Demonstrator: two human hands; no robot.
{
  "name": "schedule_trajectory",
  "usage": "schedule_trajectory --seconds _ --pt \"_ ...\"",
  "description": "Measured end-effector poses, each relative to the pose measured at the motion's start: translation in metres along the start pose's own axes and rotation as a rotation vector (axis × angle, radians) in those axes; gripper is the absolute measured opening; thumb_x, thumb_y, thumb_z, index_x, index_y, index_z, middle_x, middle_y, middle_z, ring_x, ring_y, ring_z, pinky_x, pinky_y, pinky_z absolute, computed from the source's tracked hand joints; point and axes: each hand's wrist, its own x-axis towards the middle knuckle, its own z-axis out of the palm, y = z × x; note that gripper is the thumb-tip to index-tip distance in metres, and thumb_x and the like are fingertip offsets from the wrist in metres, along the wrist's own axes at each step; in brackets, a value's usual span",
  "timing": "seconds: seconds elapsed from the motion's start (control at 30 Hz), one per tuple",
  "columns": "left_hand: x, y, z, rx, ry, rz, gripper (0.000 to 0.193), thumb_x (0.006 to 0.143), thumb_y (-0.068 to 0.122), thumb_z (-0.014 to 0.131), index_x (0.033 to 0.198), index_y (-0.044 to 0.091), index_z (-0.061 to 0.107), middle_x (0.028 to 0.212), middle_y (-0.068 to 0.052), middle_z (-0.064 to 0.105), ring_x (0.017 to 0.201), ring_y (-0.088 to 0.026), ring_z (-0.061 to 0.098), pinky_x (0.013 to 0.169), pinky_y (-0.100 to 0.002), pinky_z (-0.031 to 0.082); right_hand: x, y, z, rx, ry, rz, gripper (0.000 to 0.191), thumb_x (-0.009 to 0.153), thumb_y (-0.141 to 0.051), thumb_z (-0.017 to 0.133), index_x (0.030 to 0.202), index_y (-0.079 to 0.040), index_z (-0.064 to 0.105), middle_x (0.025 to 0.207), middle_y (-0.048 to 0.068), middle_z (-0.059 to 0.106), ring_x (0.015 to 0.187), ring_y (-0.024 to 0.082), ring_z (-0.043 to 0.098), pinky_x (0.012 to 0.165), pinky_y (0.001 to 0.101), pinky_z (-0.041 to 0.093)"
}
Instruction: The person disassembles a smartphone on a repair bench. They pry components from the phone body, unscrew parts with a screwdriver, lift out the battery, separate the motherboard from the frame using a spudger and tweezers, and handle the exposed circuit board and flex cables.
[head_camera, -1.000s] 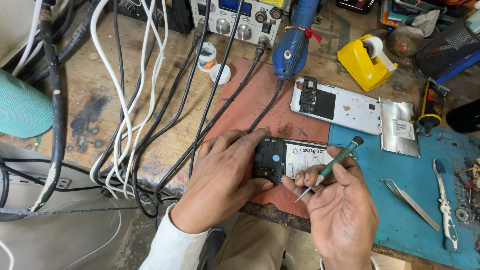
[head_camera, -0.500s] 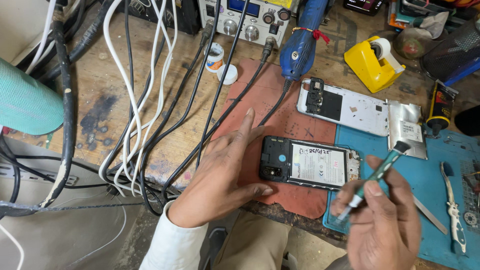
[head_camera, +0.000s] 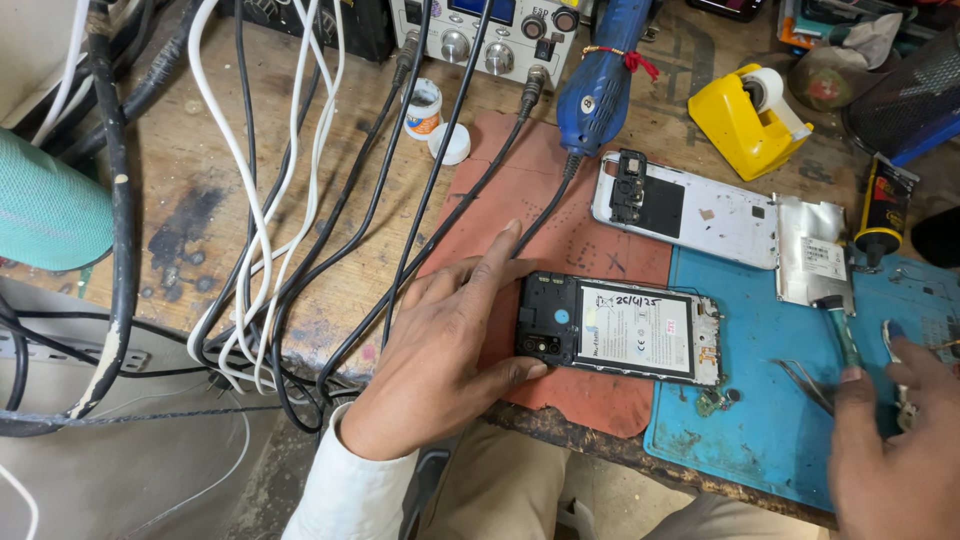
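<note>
Phone (head_camera: 620, 325) with its back cover off lies flat on the table (head_camera: 170, 190), long axis running left to right across my view, slightly tilted so the right end sits a touch lower. Its camera end points left toward my left hand (head_camera: 445, 350); the far end points right, reaching over the edge of the blue mat (head_camera: 770, 420). Most of it rests on the reddish-brown mat (head_camera: 560, 240). The open back shows a black frame, a dark camera block at the left end with a small blue dot, and a large pale battery with a white label filling the middle; a bare metal edge and a thin orange flex show at the right end.

My left hand lies spread and flat beside the phone, thumb touching its lower left corner, forefinger stretched along the top left corner, steadying it rather than gripping. My right hand (head_camera: 895, 450) is low at the right edge, well apart from the phone, fingers closed around a green-handled screwdriver (head_camera: 840, 325) whose shaft points up and away from me.

Just beyond the phone lies the detached white back cover (head_camera: 700, 210), also lengthwise left to right, and a silvery battery (head_camera: 812, 262) beside it.
</note>
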Motion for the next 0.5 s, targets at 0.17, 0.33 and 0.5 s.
schedule_trajectory --seconds 0.17,0.33,0.5 --pt "-0.002 0.0 -0.002 -0.034 0.041 0.081 0.103 0.074 0.021 0.086 0.157 -0.001 0.029 0.142 -0.013 0.062 0.132 -0.035 0.051 0.11 -0.048 0.033 -0.022 -0.032 0.0 -0.116 0.132 -0.189 0.037 0.107 -0.015 0.076 0.135 0.007 0.064 0.116 0.025 0.069 0.104 0.032 0.07 0.09 0.039 0.056" --pt "-0.009 -0.003 -0.002 -0.056 0.06 0.179 0.1 0.077 0.018 0.086 0.158 0.001 0.029 0.147 -0.016 0.055 0.141 -0.036 0.047 0.121 -0.049 0.03 -0.03 -0.076 0.007 0.079 0.023 -0.284 0.066 0.087 -0.026 0.085 0.139 0.005 0.057 0.121 0.023 0.07 0.119 0.034 0.066 0.103 0.0422 0.051" --pt "-0.011 -0.006 -0.001 -0.116 -0.003 0.162 0.099 0.08 0.013 0.084 0.159 0.002 0.027 0.148 -0.015 0.058 0.139 -0.03 0.057 0.128 -0.052 0.023 -0.033 -0.09 0.015 0.272 -0.006 -0.168 0.074 0.084 -0.027 0.084 0.143 0.005 0.052 0.127 0.026 0.065 0.12 0.033 0.066 0.103 0.0422 0.05"
